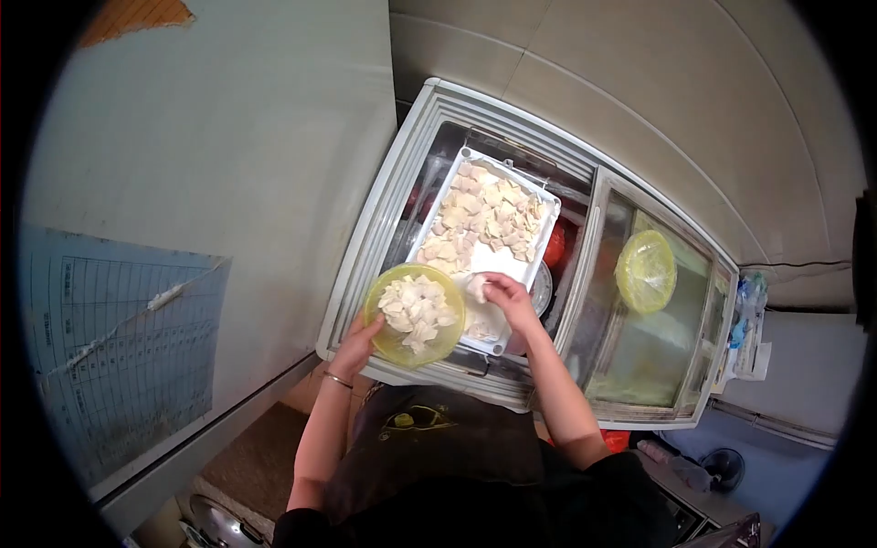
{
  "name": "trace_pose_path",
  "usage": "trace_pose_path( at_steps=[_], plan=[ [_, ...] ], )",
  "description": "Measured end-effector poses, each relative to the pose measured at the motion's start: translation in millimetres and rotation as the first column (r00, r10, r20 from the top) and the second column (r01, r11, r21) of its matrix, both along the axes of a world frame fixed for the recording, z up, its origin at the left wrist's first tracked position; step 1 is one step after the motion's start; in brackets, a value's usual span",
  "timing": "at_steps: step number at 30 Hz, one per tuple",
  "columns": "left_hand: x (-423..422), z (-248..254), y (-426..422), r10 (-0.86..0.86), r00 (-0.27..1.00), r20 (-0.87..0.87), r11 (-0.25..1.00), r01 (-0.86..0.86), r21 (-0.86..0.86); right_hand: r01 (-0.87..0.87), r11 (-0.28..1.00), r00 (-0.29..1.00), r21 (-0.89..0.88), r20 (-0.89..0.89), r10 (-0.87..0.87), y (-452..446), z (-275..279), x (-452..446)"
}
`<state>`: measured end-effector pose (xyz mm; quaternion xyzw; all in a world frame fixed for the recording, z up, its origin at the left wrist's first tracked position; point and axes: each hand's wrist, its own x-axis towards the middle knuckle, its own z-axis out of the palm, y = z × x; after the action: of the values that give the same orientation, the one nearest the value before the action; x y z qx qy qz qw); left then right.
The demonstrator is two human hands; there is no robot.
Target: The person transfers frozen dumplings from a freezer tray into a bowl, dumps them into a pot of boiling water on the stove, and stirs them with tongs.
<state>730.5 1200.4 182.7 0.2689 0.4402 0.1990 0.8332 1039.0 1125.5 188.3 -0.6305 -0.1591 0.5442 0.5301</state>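
My left hand [357,343] grips the near left rim of a translucent yellow bowl [436,351], its fingers largely hidden under it. A heap of pale folded wontons [418,309] lies in the bowl. My right hand [508,298] is closed around a wonton [476,288], just right of the bowl and above a white tray [498,266]. Many wontons [493,215] cover the tray's far part, with a few at its near edge. Between them a strip of bare tray shows.
The tray sits in the opening of a chest freezer [376,247] with a sliding glass lid [639,356]. A second yellow bowl [646,271], apparently lined with clear plastic, stands on the glass. Red bags [559,242] lie under the tray. A grey panel [228,146] rises at left.
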Motion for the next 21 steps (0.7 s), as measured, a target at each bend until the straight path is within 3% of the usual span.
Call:
trace_pose_path(
  at_steps=[2, 4, 5, 6, 8, 11, 14, 16, 17, 18, 19, 20, 21],
  plan=[
    [8, 2, 0, 0.023, 1.000, -0.006, 1.000, -0.023, 0.009, -0.252, 0.951, 0.960, 0.181, 0.171, 0.222, 3, 25, -12],
    [6, 1, -5, 0.030, 0.999, -0.015, 1.000, -0.030, 0.006, -0.242, 0.963, 0.960, 0.117, 0.172, 0.220, -4, -7, -6],
    [0, -6, -3, 0.047, 0.999, 0.023, 0.999, -0.047, -0.004, -0.351, 0.936, 0.767, -0.030, 0.564, 0.306, -7, -18, -12],
    [-3, -5, 0, 0.064, 0.996, 0.059, 0.998, -0.064, -0.014, -0.385, 0.898, 0.416, -0.213, 0.829, 0.375, -8, -26, -20],
    [-10, 1, 4, 0.090, 0.992, 0.091, 0.996, -0.091, -0.003, -0.478, 0.829, 0.171, -0.291, 0.895, 0.413, -17, -27, -42],
    [-22, 3, 8, 0.118, 0.990, 0.077, 0.993, -0.116, -0.024, -0.462, 0.858, 0.276, -0.223, 0.883, 0.379, -20, -44, -49],
    [-27, 1, 7, 0.144, 0.986, 0.079, 0.990, -0.144, -0.006, -0.227, 0.962, 0.689, -0.152, 0.673, 0.269, -21, -62, -29],
    [-22, 6, 7, 0.150, 0.985, 0.085, 0.989, -0.150, -0.006, -0.125, 0.975, 0.855, -0.182, 0.478, 0.199, -22, -78, -5],
    [-19, 8, 6, 0.159, 0.984, 0.085, 0.987, -0.159, -0.009, -0.125, 0.976, 0.852, -0.180, 0.485, 0.198, -22, -72, 5],
    [-17, 8, 7, 0.161, 0.982, 0.094, 0.987, -0.162, -0.005, -0.006, 0.996, 0.988, -0.084, 0.154, 0.019, -20, -65, 13],
    [-16, 8, 6, 0.158, 0.984, 0.081, 0.987, -0.156, -0.027, 0.139, 0.990, 0.965, -0.039, -0.217, -0.144, -19, -60, 19],
    [-15, 6, 3, 0.154, 0.986, 0.068, 0.987, -0.151, -0.052, 0.137, 0.990, 0.966, -0.040, -0.215, -0.142, -18, -58, 25],
    [-13, 1, 1, 0.153, 0.986, 0.072, 0.987, -0.150, -0.052, 0.187, 0.982, 0.920, 0.028, -0.357, -0.164, -17, -57, 32]
  ],
)
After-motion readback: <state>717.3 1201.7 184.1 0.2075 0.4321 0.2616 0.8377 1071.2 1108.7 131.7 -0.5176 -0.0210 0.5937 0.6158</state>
